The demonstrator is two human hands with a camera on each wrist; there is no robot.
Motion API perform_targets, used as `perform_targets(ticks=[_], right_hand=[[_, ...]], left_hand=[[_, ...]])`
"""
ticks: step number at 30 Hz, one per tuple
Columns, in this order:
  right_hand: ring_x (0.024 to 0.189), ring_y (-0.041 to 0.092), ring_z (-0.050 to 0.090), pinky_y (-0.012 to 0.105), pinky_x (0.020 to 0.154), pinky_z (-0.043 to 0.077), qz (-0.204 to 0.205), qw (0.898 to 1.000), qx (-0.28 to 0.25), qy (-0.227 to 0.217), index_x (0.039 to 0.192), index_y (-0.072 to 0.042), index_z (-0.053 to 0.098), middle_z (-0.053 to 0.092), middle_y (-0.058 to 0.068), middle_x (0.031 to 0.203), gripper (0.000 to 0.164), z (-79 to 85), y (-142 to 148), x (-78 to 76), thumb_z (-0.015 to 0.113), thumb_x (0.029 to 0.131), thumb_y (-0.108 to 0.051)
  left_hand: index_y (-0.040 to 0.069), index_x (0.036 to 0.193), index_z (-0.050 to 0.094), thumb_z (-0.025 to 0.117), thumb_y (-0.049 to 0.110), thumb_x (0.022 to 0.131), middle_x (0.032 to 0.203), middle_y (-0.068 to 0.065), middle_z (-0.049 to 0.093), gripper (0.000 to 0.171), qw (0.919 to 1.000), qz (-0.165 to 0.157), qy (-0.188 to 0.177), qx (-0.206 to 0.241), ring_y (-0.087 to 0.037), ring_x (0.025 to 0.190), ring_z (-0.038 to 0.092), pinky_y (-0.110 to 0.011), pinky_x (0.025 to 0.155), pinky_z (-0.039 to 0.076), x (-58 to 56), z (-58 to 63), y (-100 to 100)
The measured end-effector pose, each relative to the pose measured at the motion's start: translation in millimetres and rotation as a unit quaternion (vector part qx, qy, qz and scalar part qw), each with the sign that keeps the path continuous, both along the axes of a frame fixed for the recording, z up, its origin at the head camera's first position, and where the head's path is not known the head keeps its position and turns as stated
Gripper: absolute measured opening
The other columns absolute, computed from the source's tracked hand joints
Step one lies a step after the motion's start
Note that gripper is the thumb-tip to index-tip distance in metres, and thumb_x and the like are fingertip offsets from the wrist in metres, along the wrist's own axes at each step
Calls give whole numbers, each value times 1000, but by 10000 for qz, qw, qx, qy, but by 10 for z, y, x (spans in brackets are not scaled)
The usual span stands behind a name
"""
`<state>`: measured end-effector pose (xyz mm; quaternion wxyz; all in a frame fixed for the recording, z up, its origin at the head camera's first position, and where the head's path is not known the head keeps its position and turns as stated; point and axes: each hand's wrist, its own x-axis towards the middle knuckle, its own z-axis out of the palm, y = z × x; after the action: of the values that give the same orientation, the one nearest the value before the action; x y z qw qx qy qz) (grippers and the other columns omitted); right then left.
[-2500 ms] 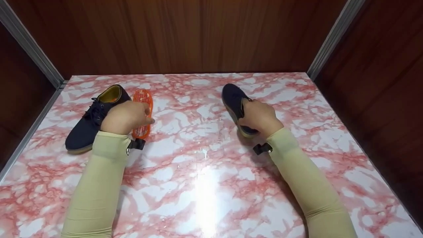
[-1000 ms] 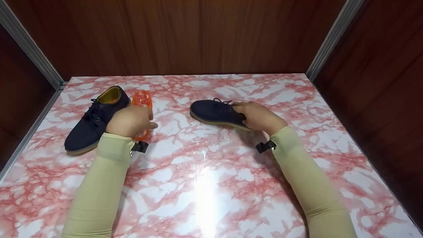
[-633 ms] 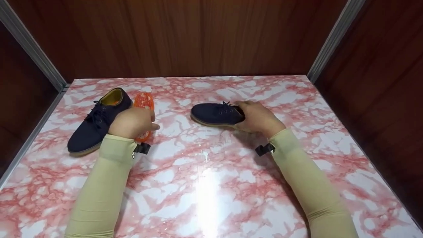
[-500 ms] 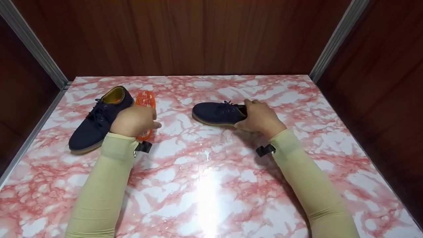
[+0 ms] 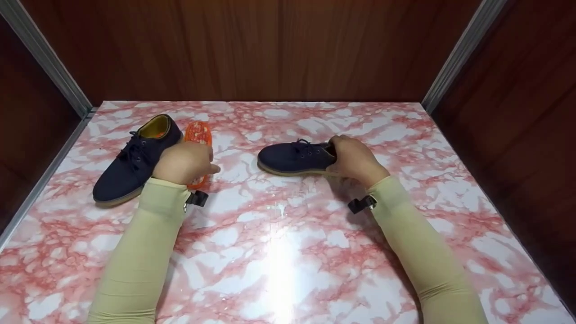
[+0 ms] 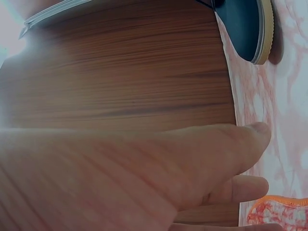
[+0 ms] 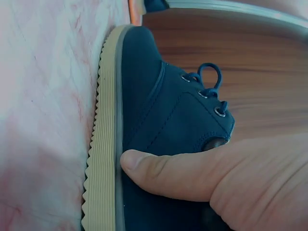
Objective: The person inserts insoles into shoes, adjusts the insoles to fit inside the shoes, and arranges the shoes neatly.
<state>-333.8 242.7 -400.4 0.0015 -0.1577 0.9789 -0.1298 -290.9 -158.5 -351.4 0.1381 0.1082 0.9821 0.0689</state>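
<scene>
A navy lace-up shoe (image 5: 292, 157) lies sole down in the middle of the table, toe to the left. My right hand (image 5: 357, 159) grips it round the heel. In the right wrist view the thumb (image 7: 163, 171) presses its side just above the pale ridged sole (image 7: 103, 130); the other fingers are hidden. My left hand (image 5: 184, 163) hovers over an orange-rimmed insole (image 5: 198, 132) with a red and white pattern, overlapping it in the head view. Its fingers are relaxed and hold nothing. The matching navy shoe (image 5: 130, 162) stands just left of it, toe toward the near left.
The table (image 5: 252, 270) has a pink and white marbled top. Dark wooden panels (image 5: 270, 49) stand behind it and at both sides, with metal corner strips between them. Something orange shows inside the left shoe's opening (image 5: 155, 128).
The right shoe has turned from pointing away to pointing left and come down on the table. My right hand has shifted its hold round the heel. My left hand has barely moved.
</scene>
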Motion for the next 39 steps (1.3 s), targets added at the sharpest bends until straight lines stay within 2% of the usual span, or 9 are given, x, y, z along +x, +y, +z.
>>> perform_targets(ticks=[9, 14, 20, 33, 39], right_hand=[[115, 39, 70, 56, 102, 56, -135, 9999, 98, 9, 134, -1, 66, 73, 19, 125, 63, 6, -32, -15, 93, 80, -18], [110, 39, 70, 55, 99, 56, -67, 10000, 41, 39, 129, 1, 67, 74, 20, 121, 58, 13, -34, -14, 91, 79, -16], [106, 37, 68, 54, 98, 56, -42, 10000, -8, -33, 126, 0, 67, 74, 19, 117, 54, 25, -54, 14, 91, 79, -15], [100, 35, 69, 54, 92, 57, 212, 9996, 146, -109, 119, -2, 69, 75, 17, 112, 51, 20, -166, 163, 91, 74, -12], [97, 33, 68, 52, 91, 56, 353, 9992, 155, -115, 115, -5, 70, 76, 13, 108, 49, 74, -241, 206, 92, 73, -13]], left_hand=[[8, 112, 80, 72, 42, 103, 102, -13, 79, 36, 9999, 157, -35, -18, -26, 80, 64, -44, 68, 49, 7, -52, -3], [7, 109, 80, 71, 43, 103, 98, -13, 78, 37, 9997, 227, 1, -51, -27, 79, 64, -45, 67, 49, -4, -49, 3], [6, 114, 79, 71, 45, 103, 103, -15, 78, 41, 9995, 269, -98, -144, -28, 82, 65, -45, 69, 50, -9, -28, 30], [8, 97, 78, 73, 42, 100, 92, -12, 76, 35, 9995, 186, 236, -56, -26, 78, 65, -45, 65, 49, 2, -72, 43], [7, 101, 79, 73, 42, 100, 99, -15, 79, 35, 9993, 153, 330, -106, -27, 82, 68, -50, 67, 53, -6, -51, 44]])
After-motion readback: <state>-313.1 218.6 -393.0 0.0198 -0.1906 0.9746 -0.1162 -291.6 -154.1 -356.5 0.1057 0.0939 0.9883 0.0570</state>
